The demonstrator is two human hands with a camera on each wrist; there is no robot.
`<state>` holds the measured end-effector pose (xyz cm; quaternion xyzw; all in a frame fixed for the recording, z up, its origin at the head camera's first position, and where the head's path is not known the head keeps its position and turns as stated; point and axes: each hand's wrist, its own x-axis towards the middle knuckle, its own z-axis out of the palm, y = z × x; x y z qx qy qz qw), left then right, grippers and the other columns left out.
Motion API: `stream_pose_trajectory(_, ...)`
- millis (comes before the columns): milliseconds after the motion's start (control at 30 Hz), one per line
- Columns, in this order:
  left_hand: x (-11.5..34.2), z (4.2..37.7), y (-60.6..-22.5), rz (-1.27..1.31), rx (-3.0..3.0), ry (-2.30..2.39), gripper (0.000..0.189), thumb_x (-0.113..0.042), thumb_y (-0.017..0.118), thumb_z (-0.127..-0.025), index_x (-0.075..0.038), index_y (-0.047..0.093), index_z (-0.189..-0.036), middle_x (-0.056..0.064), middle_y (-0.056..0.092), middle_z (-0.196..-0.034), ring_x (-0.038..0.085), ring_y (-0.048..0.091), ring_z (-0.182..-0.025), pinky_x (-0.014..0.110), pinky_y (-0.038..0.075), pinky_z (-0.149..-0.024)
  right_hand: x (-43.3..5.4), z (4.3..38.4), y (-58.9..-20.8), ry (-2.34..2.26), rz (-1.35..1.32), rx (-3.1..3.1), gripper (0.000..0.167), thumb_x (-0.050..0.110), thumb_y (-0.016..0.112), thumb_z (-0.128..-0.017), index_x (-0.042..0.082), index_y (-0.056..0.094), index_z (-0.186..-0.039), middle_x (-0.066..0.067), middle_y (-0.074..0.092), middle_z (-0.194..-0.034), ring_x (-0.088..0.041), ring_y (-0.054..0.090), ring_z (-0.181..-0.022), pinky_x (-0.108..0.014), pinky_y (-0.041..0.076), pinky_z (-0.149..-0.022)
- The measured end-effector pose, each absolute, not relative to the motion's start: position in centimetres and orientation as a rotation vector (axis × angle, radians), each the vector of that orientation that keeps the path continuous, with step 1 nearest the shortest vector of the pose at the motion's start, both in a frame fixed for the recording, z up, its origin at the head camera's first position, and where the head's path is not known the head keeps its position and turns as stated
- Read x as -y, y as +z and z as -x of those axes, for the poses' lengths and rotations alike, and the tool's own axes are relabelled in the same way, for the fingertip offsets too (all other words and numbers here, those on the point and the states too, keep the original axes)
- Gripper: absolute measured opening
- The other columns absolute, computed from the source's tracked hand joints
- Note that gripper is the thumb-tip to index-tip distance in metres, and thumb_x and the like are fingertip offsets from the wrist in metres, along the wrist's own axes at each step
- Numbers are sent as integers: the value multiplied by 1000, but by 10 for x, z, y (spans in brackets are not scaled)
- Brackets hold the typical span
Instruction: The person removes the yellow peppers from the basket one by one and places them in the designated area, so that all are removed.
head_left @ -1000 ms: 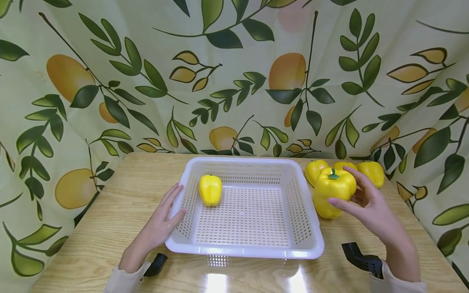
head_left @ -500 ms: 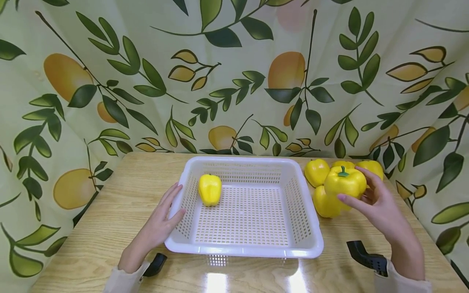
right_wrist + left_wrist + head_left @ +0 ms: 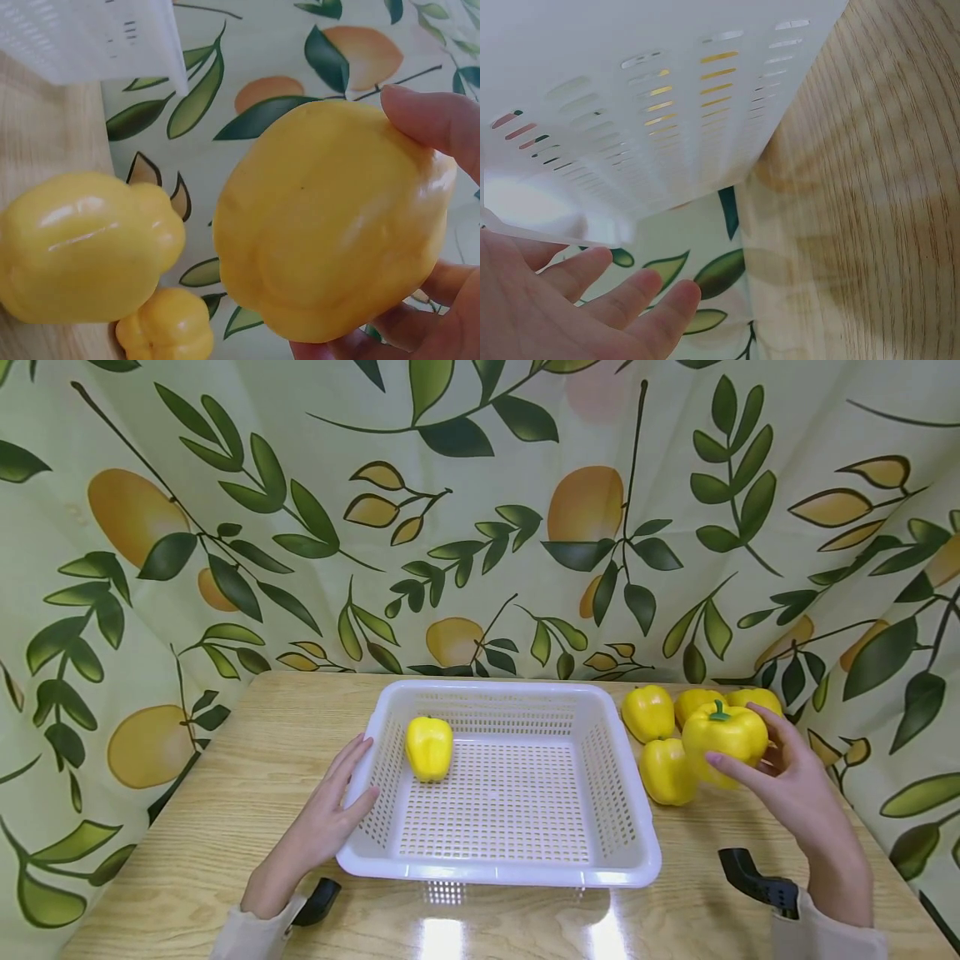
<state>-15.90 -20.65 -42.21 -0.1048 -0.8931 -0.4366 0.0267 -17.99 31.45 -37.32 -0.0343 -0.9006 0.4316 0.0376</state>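
Observation:
My right hand [image 3: 791,781] holds a yellow bell pepper [image 3: 723,739] with a green stem, thumb on its near side and fingers curled behind it. In the right wrist view this pepper [image 3: 330,225] fills the middle, raised off the table. My left hand [image 3: 326,822] rests on the left rim of a white perforated plastic basket [image 3: 495,872], its fingers extended. From the left wrist view, the fingers [image 3: 660,315] lie along the basket's outer wall [image 3: 630,142]. Inside the basket, toward the back left, sits another yellow bell pepper [image 3: 430,750].
Several more yellow bell peppers stand right of the basket, among them a near one [image 3: 667,771] and a farther one [image 3: 648,713]. The wooden table [image 3: 217,793] backs onto a leaf-and-fruit patterned cloth [image 3: 480,527]. Black wrist mounts [image 3: 757,883] show at the sleeves.
My right hand has carried its bell pepper to the right, showing more of the peppers behind it. The left hand and basket stay in place.

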Motion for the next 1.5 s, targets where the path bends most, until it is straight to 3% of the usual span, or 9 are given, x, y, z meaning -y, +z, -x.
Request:
stream_pose_trajectory(33,206,159,-422,322,2761,-1350,66,-13,57,-98,-9,27,-156,18,15,-165,48,19,-148,73,24,-111,-315,180,-374,1327,114,2765,91,32,67,-95,13,8,-160,-36,21,-156,-41,44,-114,-3,44,-68)
stream_pose_trajectory(533,207,160,-423,318,2763,-1355,67,-14,57,-97,-10,27,-156,18,14,-165,47,19,-149,73,23,-112,-331,186,-387,1275,269,2793,99,42,65,-93,5,2,-159,-39,18,-155,-55,37,-122,-9,38,-62)
stream_pose_trajectory(900,207,159,-423,320,2757,-1352,66,-14,58,-97,-10,28,-156,17,15,-165,47,18,-149,73,22,-113,-337,192,-397,1280,400,2810,103,48,63,-93,2,-2,-158,-37,7,-159,-58,29,-129,-31,40,-79)
stream_pose_trajectory(1133,207,159,-423,313,2759,-1346,66,-15,58,-97,-9,28,-156,17,15,-165,47,17,-149,73,21,-113,-343,194,-406,1265,428,2809,103,49,64,-92,2,1,-158,-37,12,-158,-56,32,-127,-21,36,-73)
stream_pose_trajectory(1267,207,159,-423,315,2755,-1349,66,-15,58,-97,-9,28,-156,17,15,-165,47,17,-149,73,21,-113,-345,196,-412,1220,390,2802,100,47,65,-92,-1,8,-157,-37,16,-157,-56,33,-126,-22,35,-74)
stream_pose_trajectory(1367,207,160,-423,319,2750,-1353,66,-15,58,-97,-9,28,-156,17,16,-165,47,17,-149,72,21,-113,-346,197,-417,1201,377,2802,99,47,65,-92,-3,10,-157,-36,18,-157,-54,33,-125,-27,37,-77)
stream_pose_trajectory(1500,207,160,-423,323,2749,-1357,66,-15,58,-97,-8,28,-156,18,16,-165,47,17,-150,72,21,-114,-348,199,-422,1232,411,2825,101,50,62,-93,-2,5,-157,-37,14,-157,-54,31,-124,-45,42,-83)
